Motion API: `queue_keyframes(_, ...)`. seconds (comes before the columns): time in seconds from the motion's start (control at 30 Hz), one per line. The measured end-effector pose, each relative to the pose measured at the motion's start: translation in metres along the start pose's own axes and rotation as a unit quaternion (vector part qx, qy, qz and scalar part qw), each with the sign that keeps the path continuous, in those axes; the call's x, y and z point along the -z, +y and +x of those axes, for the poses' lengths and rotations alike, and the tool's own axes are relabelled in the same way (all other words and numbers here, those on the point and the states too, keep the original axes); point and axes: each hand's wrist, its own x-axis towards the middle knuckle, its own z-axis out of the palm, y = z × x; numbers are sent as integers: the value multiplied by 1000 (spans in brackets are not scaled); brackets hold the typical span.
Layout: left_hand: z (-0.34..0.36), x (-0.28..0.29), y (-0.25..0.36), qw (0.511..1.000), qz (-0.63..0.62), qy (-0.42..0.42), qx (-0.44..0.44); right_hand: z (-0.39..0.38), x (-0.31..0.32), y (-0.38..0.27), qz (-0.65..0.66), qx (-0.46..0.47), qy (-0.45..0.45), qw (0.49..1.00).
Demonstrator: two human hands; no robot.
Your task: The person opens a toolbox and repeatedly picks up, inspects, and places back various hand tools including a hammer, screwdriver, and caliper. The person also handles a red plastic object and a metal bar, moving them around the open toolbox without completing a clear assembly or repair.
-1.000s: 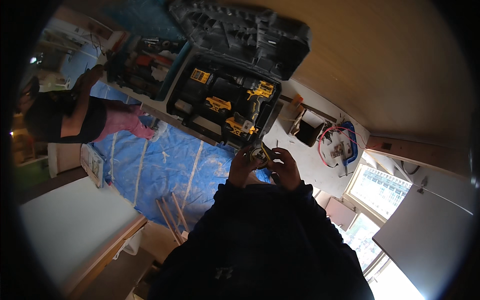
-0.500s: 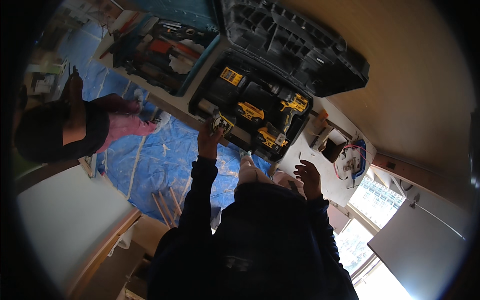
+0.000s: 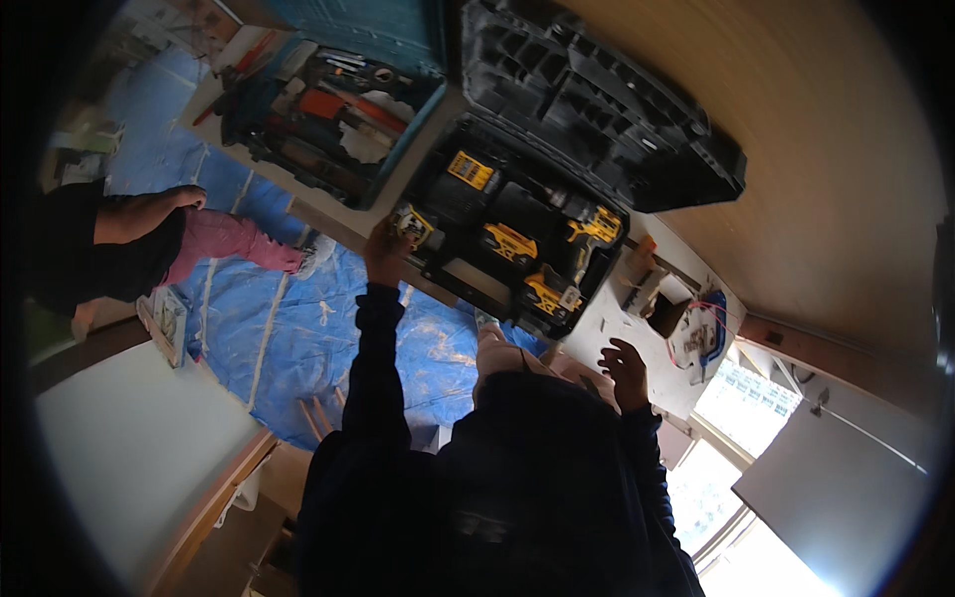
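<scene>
My left hand (image 3: 386, 254) is closed on a yellow and black tape measure (image 3: 414, 225) at the left end of an open black tool case (image 3: 462, 288). In the case lie a yellow and black drill (image 3: 595, 225), a yellow charger-like piece (image 3: 474, 169), a battery (image 3: 510, 242) and another yellow tool or battery (image 3: 546, 292). My right hand (image 3: 625, 370) hangs below the case's right end, fingers apart and slightly bent, holding nothing.
A teal toolbox (image 3: 403, 149) full of mixed tools sits left of the case. At right are a small box (image 3: 668, 308) and a blue-framed hacksaw (image 3: 714, 323). A person in pink trousers (image 3: 214, 249) stands on the blue sheeting (image 3: 328, 358) at left; wooden strips lie below.
My hands parted; my left hand carried the tape measure up and left into the case's end, while my right hand released it and moved right. The other person's arm has lowered.
</scene>
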Motion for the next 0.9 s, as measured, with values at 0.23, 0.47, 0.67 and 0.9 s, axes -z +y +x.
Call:
queue_keyframes(0.23, 24, 4, 44, 994, -80, 11, 72, -2, 6, 16, -10, -2, -13, 1000)
queue_keyframes(0.47, 121, 35, 55, 983, 170, 75, 0, -6, 4, 16, -41, -15, 1, 999)
queue_keyframes(0.67, 245, 34, -26, 905, 417, 80, -26, -21, 9, 12, -103, -26, 26, 994)
queue_keyframes(0.9, 299, 57, -52, 709, 700, -85, 33, -35, 17, 25, -56, -31, 69, 996)
